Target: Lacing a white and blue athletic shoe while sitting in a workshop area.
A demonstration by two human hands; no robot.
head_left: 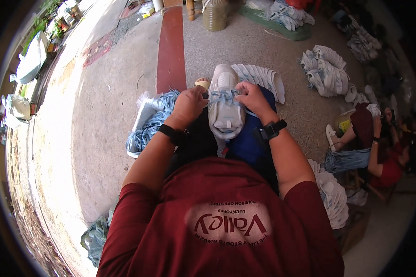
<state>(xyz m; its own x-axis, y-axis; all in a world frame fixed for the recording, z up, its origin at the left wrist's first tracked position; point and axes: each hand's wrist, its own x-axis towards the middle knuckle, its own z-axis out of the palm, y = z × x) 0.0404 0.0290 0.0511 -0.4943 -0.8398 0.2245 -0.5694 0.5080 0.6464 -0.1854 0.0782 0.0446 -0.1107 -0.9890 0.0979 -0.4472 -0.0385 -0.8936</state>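
Off-white sneaker (226,113) with a flat pale blue lace (223,98) sits toe-away at the lap, between a black-clad left leg (196,138) and dark blue cloth (248,141).

In the head view, the sneaker looks light, with a fairly stiff sole and softer upper, so the sole's sides or heel should give the surest hold; the lace seems thin and limp, best taken near its ends. The bare right hand (255,100) pinches the lace between thumb and forefinger at the shoe's right edge. The bare left hand (188,106) bends inward at the left edge, fingers folded; whether they grip the lace cannot be told. Left of it lies a tangled pale blue bundle (164,104); fanned white shoe parts (265,79) lie beyond the right hand.
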